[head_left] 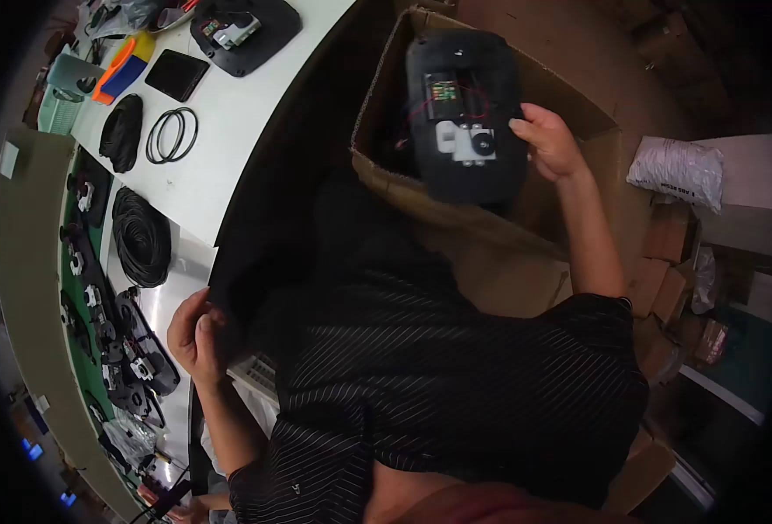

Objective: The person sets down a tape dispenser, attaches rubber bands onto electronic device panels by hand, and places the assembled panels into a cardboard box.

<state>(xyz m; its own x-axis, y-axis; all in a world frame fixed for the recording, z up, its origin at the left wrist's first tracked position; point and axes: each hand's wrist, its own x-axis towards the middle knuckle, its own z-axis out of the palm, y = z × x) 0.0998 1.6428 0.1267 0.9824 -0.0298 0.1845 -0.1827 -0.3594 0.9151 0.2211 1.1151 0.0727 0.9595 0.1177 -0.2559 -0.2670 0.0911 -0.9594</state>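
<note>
**Right hand holds a wired black panel at the open carton**

Toward 8 to 9 o'clock, black electronic assemblies (144, 365) lie on the surface (237, 113). A coil of black cable (141, 243) sits at 9 o'clock, with thin black rings (173, 136) at 10. Just beside the surface's edge, toward 8 o'clock, the left hand (195, 336) has its fingers loosely bent and appears to hold nothing.

At 1 o'clock, the black panel (447, 179), its circuit board and red wires showing, is held up in front of the carton (571, 94); its height above the rim is unclear. The right hand (553, 144), at 2 o'clock, pinches its right edge, thumb on the near face. That one-sided grip calls for a steady wrist and wires kept off the cardboard.
</note>
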